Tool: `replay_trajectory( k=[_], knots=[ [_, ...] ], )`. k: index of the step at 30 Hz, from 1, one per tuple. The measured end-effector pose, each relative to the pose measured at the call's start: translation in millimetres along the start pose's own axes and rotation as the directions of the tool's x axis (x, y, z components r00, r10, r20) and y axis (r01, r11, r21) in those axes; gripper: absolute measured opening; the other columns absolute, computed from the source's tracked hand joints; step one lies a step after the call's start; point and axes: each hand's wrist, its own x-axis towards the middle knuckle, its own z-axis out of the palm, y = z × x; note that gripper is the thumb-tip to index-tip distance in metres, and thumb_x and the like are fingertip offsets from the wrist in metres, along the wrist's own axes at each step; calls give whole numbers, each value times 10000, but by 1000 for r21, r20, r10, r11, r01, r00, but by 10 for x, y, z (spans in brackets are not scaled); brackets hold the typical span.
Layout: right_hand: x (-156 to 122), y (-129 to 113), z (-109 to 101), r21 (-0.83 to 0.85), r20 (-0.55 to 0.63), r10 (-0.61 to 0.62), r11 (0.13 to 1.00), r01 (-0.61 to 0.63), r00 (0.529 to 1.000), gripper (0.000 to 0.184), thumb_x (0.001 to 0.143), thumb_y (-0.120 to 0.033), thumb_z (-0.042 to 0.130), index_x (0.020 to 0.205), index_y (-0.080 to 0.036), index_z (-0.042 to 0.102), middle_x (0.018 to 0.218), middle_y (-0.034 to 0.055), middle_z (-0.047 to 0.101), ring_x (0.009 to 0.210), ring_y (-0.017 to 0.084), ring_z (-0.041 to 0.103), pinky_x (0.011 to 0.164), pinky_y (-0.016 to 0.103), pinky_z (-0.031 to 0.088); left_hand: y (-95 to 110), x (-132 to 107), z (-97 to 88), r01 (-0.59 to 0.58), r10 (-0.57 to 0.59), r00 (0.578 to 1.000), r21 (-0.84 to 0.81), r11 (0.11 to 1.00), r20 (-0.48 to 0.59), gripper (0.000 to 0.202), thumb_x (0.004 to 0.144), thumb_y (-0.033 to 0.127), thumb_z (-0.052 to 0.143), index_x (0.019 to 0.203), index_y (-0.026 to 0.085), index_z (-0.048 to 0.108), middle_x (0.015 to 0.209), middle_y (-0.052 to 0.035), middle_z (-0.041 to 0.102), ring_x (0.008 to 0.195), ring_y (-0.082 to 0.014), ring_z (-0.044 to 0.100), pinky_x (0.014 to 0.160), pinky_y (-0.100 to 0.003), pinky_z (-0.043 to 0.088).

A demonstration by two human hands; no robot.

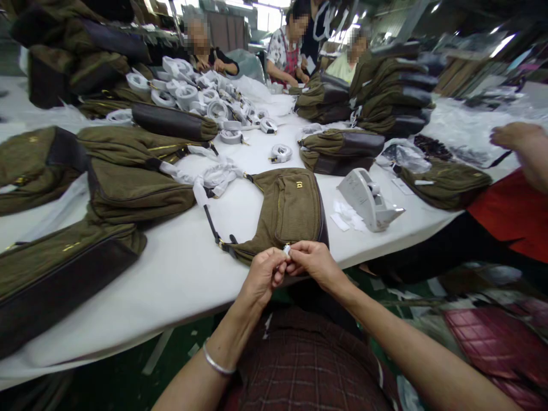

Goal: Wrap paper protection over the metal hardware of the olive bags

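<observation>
So the olive-brown bag (pixel 297 208) is lying flat on the white table (pixel 184 279), long axis running roughly 12 to 6, scooped-out strap side facing 9 and the smooth dark base along 3. It's ribbed, corduroy-looking fabric with a rounded pocket and a shiny gold-toned emblem (pixel 299 184), while the strap (pixel 218 174) is bundled in crinkly white wrap toward 10. Down at the bag's 6 o'clock edge, left hand (pixel 263 271) and right hand (pixel 317 262) both have fingertips pinched on a tiny white piece (pixel 286 249).
</observation>
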Motion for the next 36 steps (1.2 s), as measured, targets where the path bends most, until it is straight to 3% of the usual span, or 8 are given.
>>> replay_trajectory(
  k=[4,9,17,23,25,28,31,36],
  knots=[
    [47,121,111,-122,-94,-163,981,151,982,235,721,-370,708,746,-138,680,601,11,686,470,115,633,438,176,480,-49,-47,54,50,-55,998,-156,987,-29,284,590,343,732,662,145,540,471,80,480,333,-8,308,333,-146,167],
    [18,95,102,-236,-112,-214,954,183,970,204,720,-335,691,664,-148,632,511,-27,611,358,70,518,347,149,358,-65,-107,47,-44,39,991,-38,998,-127,284,654,391,699,675,147,555,481,71,499,333,-23,341,328,-148,221],
    [-75,-30,103,387,124,58,917,-102,991,318,623,-347,780,614,-148,532,438,-84,481,292,2,281,294,134,171,-65,-197,39,-316,440,890,537,782,-119,249,820,377,621,701,165,569,592,49,544,479,-63,487,468,-166,403],
    [-40,-26,296,539,130,62,833,-123,990,456,587,-373,779,521,-200,363,369,-141,280,293,0,203,295,142,188,-41,-159,49,-252,341,931,446,859,-131,261,832,415,594,736,178,544,548,63,518,433,-73,453,429,-182,370],
    [-85,-53,253,455,141,35,885,-96,989,407,627,-404,778,570,-181,442,402,-121,365,299,8,272,301,142,202,14,-166,33,-285,412,902,538,793,-131,229,839,371,583,721,178,548,570,59,518,467,-76,457,463,-190,376],
    [-187,-146,88,19,150,-66,998,64,986,309,761,-448,696,809,-150,636,540,-47,572,337,51,431,320,168,279,105,-191,-2,-346,574,817,755,557,-49,162,850,260,558,714,175,581,631,39,558,561,-88,490,566,-207,396],
    [-225,-301,-86,-407,128,-316,848,341,940,274,836,-348,643,1043,-173,686,689,-9,657,462,83,544,454,207,429,147,-193,-41,-384,659,747,866,320,88,130,849,170,533,734,177,593,670,25,598,618,-101,532,631,-222,401],
    [-5,-584,-195,-618,481,-547,342,708,685,443,799,-144,665,1233,-223,628,1005,44,646,801,132,614,728,260,494,114,-153,-107,-388,709,653,922,10,267,162,883,164,489,762,176,596,684,2,609,627,-118,568,633,-234,402]
  ],
)
